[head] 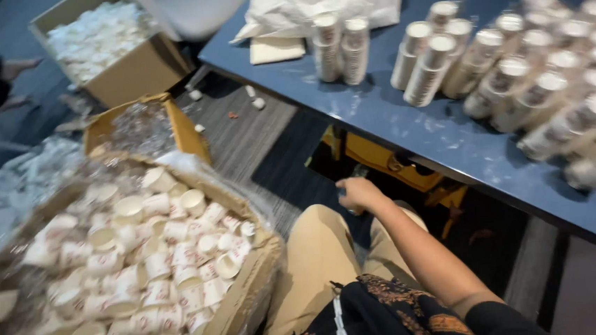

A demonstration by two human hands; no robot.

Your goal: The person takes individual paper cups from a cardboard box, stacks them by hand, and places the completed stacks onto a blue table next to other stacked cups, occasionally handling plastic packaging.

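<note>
**One hand at the knee, paper cups on every side**

From the head camera I look down on my own lap: tan trousers and a dark patterned top. My right hand [358, 193] is stretched forward past the knee, just below the near edge of the blue table [407, 132]. The fingers are curled in, but I cannot tell whether they pinch anything; something small and dark shows under them, blurred. My left hand is out of view.

Taking the blue table as the landmark: on its top, to the right, stand many stacks of paper cups [516, 82], leaning, with two upright stacks [340, 45] nearer its far edge. Behind those lies a white plastic bag [314, 2]. Under the table sits a yellow frame [388, 162].

Left of the table, beside my left leg, a large cardboard box [241, 297] holds loose cups [157, 254] in a heap. Farther off on the floor, another cardboard box [137, 70] is filled with white lids [96, 35].
</note>
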